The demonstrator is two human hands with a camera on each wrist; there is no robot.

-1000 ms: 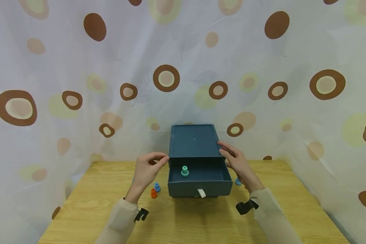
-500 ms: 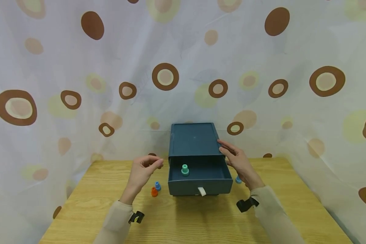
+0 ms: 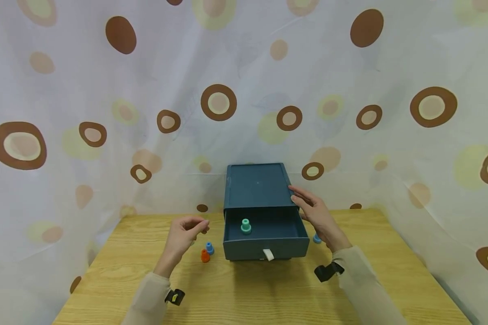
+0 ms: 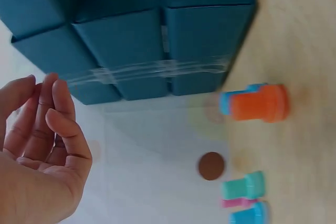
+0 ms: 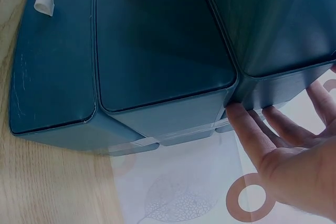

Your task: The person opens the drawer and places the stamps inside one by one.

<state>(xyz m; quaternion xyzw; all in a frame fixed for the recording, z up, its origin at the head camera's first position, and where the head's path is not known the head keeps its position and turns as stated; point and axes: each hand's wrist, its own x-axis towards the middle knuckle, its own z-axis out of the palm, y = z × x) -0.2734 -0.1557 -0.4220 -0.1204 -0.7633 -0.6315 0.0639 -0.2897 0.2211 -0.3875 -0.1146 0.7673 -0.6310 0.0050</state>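
Since only one side of the dark teal plastic drawer cabinet (image 3: 257, 186) is steadied, I'd expect it to twist if its open top drawer (image 3: 246, 249), jutting toward 6 o'clock, were shoved off-centre. At the cabinet's 3 o'clock, the right hand (image 3: 319, 221) has its fingers spread against that side, clasping nothing; a slip there could let the whole stack skid. At 9 o'clock, the left hand (image 3: 180, 235) hangs apart from it, fingers loosely bent, tips near the thumb, nothing between them that I can see. If that hand dropped, it could bowl over the small orange stepped plastic cone (image 3: 205, 256) and the small blue cone (image 3: 209, 248) at 8 o'clock. The mint-green stepped plastic cone (image 3: 246, 226) stands inside the drawer, at its 9 o'clock, and a jolt might topple it.

Against the frame a second back, I see the left hand has left the cabinet's front corner; drawer, right hand and green cone look unchanged.
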